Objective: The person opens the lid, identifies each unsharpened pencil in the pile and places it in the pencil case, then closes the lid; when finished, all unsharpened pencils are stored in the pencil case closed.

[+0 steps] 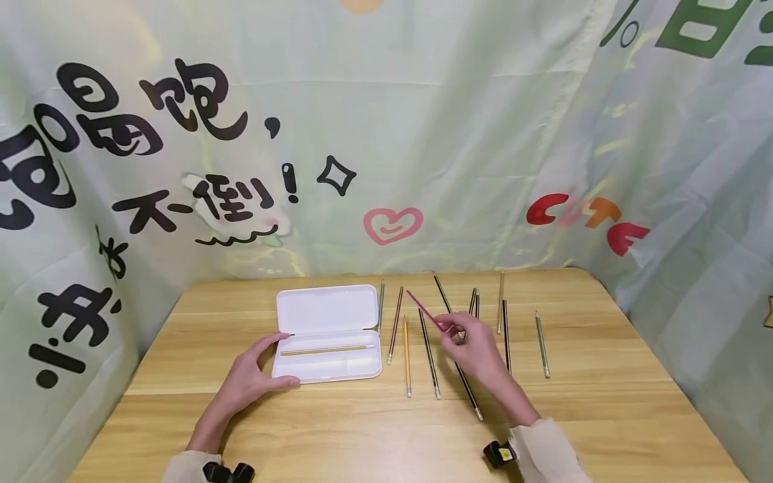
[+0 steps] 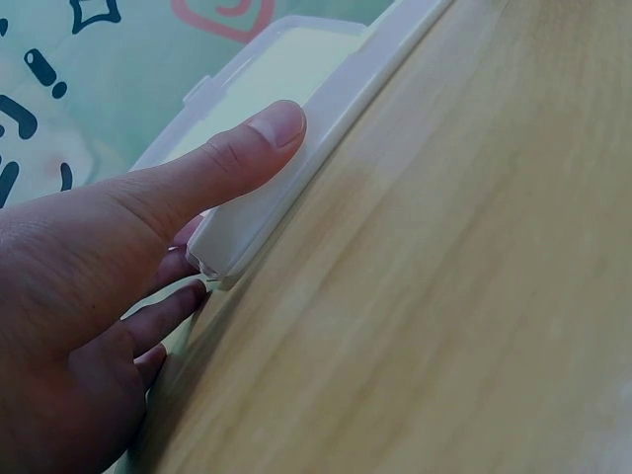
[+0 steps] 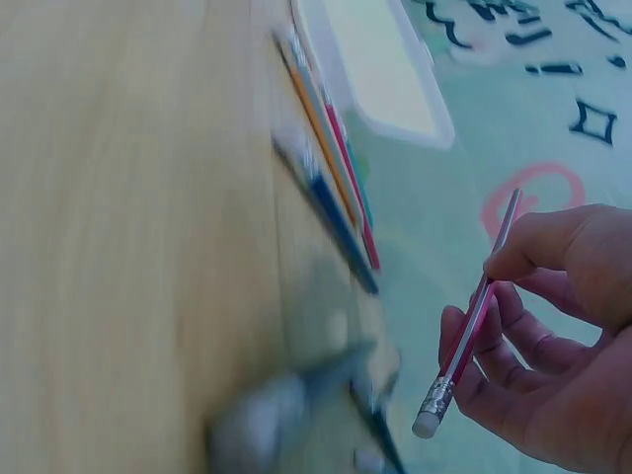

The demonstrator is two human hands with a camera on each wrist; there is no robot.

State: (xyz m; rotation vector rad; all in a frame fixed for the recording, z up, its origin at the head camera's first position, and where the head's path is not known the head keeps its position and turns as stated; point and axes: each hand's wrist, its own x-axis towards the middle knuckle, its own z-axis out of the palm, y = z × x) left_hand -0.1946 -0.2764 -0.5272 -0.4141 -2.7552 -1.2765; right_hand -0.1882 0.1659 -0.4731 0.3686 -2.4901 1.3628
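Head view: a white case sits open on the wooden surface, a golden pencil lying lengthwise in its near tray, the lid at the far side. The left hand grips the case's left end, thumb apart from the fingers. Right of the case, the right hand pinches a pink pencil among loose pencils.

Left wrist view: the thumb lies along the case's near wall, fingers around its left end; the tray's contents are hidden.

Right wrist view: thumb and fingers pinch the pink pencil, its eraser end protruding, the case beyond.
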